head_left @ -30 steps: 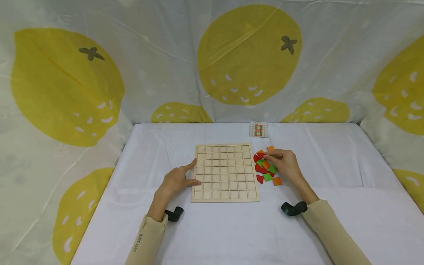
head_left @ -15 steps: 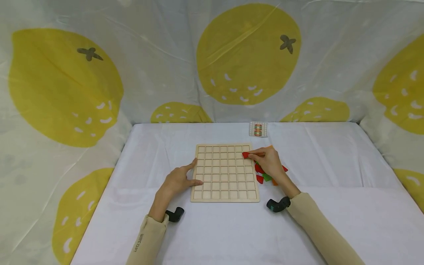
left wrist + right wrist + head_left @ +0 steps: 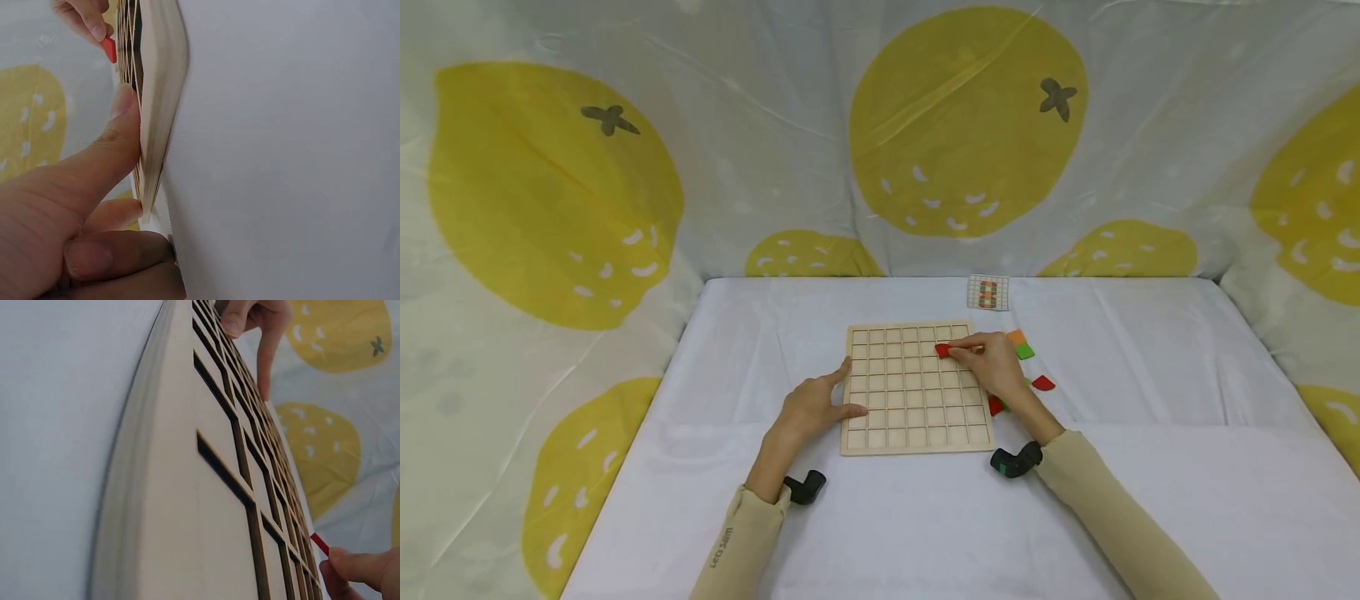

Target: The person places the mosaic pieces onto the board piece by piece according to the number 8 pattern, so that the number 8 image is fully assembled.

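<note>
My right hand pinches a red quarter-round tile between thumb and fingertips. It holds the tile at the upper right squares of a light wooden grid board. In the right wrist view the red tile shows edge-on, tilted, beside the board's grid. My left hand rests at the board's left side, its thumb on the top face and index finger against the edge. The left wrist view shows this thumb pressing the rim, the other fingers bent below. The board's visible squares hold no tiles.
Orange and green tiles lie right of the board, with a red tile apart from them. More tiles are partly hidden under my right hand. A small pattern card lies at the table's back.
My right hand has picked a red tile from the pile and moved left with it over the board. The board has turned very slightly. My left hand stays at its left edge.
</note>
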A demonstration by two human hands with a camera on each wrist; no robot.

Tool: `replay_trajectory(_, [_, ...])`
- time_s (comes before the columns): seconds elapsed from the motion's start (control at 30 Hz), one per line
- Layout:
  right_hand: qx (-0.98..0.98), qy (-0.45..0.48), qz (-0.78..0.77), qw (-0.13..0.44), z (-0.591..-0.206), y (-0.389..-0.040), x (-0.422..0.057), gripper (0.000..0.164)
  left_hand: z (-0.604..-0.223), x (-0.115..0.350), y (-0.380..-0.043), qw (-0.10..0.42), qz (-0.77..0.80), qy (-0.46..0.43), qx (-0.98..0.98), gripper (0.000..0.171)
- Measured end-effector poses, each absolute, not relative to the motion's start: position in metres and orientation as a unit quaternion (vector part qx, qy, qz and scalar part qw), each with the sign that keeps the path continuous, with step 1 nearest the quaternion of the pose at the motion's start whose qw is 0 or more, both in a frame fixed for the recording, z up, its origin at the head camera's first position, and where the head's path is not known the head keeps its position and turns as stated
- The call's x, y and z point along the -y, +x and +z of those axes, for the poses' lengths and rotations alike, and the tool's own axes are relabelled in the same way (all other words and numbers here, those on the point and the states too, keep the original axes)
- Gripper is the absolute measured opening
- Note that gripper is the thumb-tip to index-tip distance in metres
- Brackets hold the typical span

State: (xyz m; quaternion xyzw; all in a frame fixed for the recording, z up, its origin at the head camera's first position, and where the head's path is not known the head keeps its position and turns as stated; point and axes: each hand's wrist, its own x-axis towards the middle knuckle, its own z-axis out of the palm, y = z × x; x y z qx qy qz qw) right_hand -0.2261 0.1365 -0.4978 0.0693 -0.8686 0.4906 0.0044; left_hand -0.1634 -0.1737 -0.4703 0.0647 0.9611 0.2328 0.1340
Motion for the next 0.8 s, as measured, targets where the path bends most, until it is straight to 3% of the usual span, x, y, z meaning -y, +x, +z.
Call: replay_trajectory(0.8, [0.880, 0.091, 0.466, 0.028, -0.500, -0.231, -0.112, 0.018, -0.472, 0.173, -0.165, 0.123, 0.225, 0.060, -0.965, 0.097])
